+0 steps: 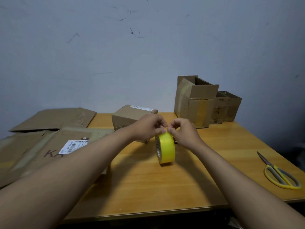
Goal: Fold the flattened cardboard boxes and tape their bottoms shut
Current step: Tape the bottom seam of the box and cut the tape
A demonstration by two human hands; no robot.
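A yellow tape roll [166, 149] stands on its edge in the middle of the wooden table [148, 187]. Both hands meet at its top. My left hand [148, 126] pinches the roll's upper rim with curled fingers. My right hand [183, 131] pinches the same spot from the right, fingertips close to the left hand's. Just behind the hands sits a folded cardboard box [130, 116] with a white label on top. Flattened cardboard boxes [41, 146] lie stacked on the left of the table, one bearing a barcode label.
Two upright open boxes [198, 103] with yellow tape stand at the back right against the wall. Yellow-handled scissors [279, 172] lie near the table's right edge. The table's front edge runs below my forearms.
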